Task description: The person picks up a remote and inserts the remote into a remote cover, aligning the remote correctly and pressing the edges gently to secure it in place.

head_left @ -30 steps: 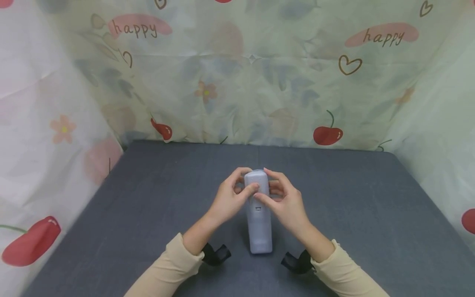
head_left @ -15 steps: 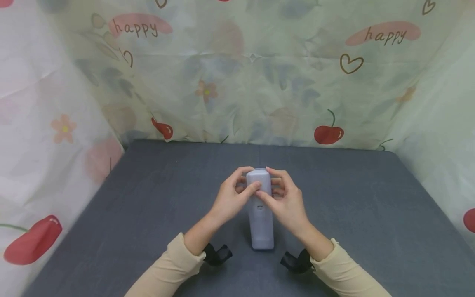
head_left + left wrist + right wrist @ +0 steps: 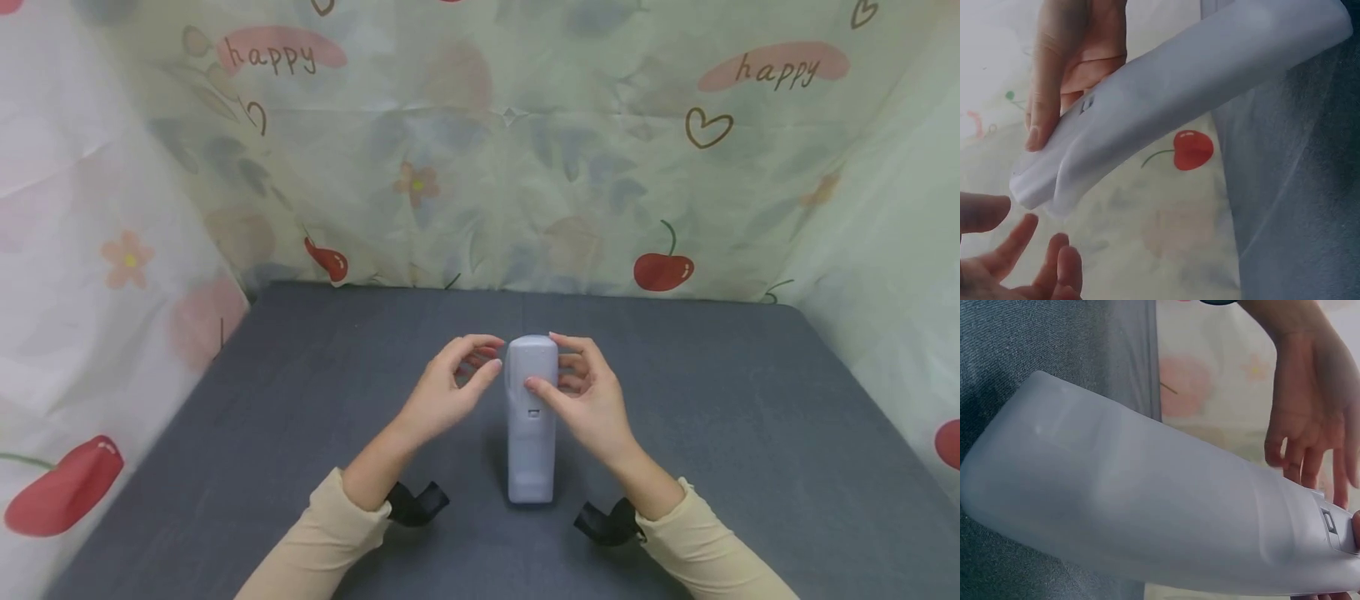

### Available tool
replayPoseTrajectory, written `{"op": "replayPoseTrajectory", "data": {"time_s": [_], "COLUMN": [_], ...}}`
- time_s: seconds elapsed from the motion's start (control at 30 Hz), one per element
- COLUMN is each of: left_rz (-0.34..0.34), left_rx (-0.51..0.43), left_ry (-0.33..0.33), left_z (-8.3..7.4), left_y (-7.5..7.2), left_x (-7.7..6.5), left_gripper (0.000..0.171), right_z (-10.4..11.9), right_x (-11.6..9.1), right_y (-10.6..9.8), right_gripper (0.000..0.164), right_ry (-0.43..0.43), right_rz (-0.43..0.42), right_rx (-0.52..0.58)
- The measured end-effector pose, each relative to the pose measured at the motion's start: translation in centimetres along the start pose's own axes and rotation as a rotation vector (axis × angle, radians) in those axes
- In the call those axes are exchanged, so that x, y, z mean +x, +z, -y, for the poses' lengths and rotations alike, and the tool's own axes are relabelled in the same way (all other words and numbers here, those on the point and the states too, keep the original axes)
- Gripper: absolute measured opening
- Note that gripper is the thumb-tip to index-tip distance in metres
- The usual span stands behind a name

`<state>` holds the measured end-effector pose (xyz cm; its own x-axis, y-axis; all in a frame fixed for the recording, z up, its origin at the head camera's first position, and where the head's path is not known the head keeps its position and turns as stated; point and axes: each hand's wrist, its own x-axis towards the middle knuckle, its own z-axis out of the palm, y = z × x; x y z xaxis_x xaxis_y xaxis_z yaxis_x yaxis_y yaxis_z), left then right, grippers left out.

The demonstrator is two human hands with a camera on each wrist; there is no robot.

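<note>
A long pale grey plastic device (image 3: 531, 454) stands in the middle of the table, its lower end toward me. It has rounded ends and a small rectangular latch (image 3: 1329, 520) on its near face. My right hand (image 3: 592, 396) holds its upper part, thumb on the face and fingers along the right side. My left hand (image 3: 438, 387) is just left of the upper end, thumb and fingers loosely bent with nothing between them. In the left wrist view a gap shows between the left fingertips (image 3: 1027, 220) and the device's end.
The table (image 3: 315, 400) has a dark grey cloth top. Patterned curtains (image 3: 480, 192) with cherries and flowers enclose its back and sides. Black wrist mounts (image 3: 420, 504) stick out beneath both cream sleeves (image 3: 322, 525).
My left hand has let go of the device and moved a little to the left. The right hand has kept its hold, shifting slightly right with the device.
</note>
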<state>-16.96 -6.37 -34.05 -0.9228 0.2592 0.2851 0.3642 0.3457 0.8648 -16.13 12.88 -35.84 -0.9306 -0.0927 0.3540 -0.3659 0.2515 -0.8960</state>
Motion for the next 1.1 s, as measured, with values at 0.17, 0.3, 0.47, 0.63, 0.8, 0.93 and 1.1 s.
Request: {"op": "replayPoseTrajectory", "data": {"time_s": [0.17,0.3,0.47,0.63,0.8,0.93,1.1], "left_rz": [0.063,0.007,-0.018,-0.015,0.047,0.097,0.133], "left_rx": [-0.002,-0.078,-0.147,-0.162,-0.190,-0.186,-0.147], "left_ry": [-0.045,-0.086,-0.114,-0.133,-0.180,-0.210,-0.238], "left_z": [0.3,0.8,1.0,0.9,0.8,1.0,1.4], "left_y": [0.1,0.7,1.2,1.2,1.1,0.9,0.8], "left_x": [-0.3,-0.4,-0.4,-0.3,-0.2,-0.1,0.0], "left_gripper": [0.027,0.023,0.024,0.025,0.028,0.027,0.025], "right_z": [-0.2,-0.3,-0.2,0.0,0.1,0.0,-0.1], "right_x": [0.0,-0.1,-0.3,-0.4,-0.5,-0.5,-0.6], "right_y": [0.1,0.1,0.1,0.1,0.1,0.0,0.0], "right_gripper": [0.055,0.055,0.056,0.056,0.056,0.056,0.057], "right_ry": [0.011,0.023,0.012,-0.003,-0.010,-0.023,-0.043], "right_rz": [0.017,0.023,0.025,0.034,0.058,0.097,0.136], "right_rx": [0.005,0.006,0.001,0.005,0.022,0.025,0.027]}}
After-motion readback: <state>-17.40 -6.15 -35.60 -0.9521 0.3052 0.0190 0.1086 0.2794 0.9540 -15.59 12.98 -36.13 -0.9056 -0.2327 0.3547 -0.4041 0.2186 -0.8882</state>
